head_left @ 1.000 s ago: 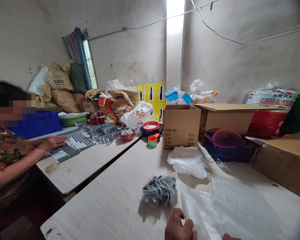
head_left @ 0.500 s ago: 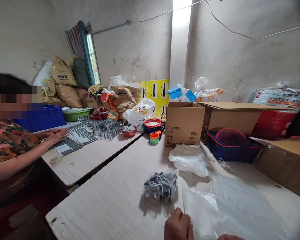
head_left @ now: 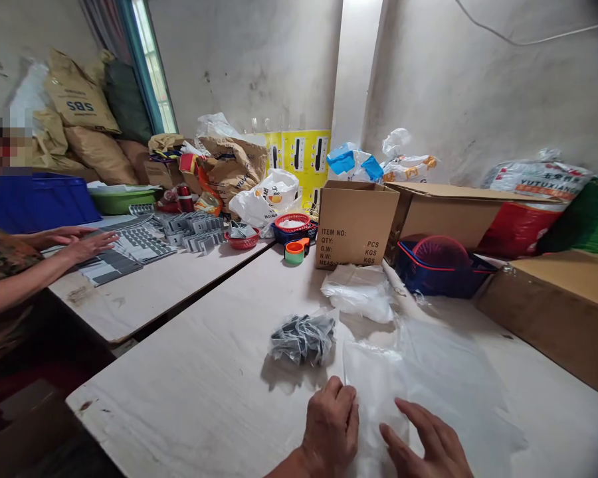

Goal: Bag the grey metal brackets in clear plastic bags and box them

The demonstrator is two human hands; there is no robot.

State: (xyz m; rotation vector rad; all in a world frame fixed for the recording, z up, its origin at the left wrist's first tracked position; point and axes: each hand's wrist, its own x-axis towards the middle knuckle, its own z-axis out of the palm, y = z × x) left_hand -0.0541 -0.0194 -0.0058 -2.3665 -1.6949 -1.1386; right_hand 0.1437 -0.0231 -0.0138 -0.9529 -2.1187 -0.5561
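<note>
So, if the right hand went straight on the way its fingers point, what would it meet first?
The right hand would probably meet the flat clear plastic first; whether it is touching that now is hard to tell. Beyond it, the plastic-wrapped dark bundle looks roughly in line.

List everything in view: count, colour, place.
near table: 1, whitish, foreground
left table: 1, whitish, beside it
plastic bag: 1, translucent, near table, front
plastic sheets: uncounted, translucent, right of it
filled bag: 1, clear, dark contents, near table
large cartons: 3, brown, right half
plastic bundle: 1, whitish, before cartons
tape dispenser: 1, orange-green, left of cartons
baskets: several, red and blue, mid-scene
grey parts: many, grey, left table
crate: 1, blue, far left
basin: 1, green, beside crate
sacks and bags: many, mixed colours, back
yellow panels: uncounted, yellow, back centre
co-worker: 1, patterned sleeve, far left
left hand: 1, bare, fingers curled at plastic bag's edge
right hand: 1, bare, fingers spread over it
</note>
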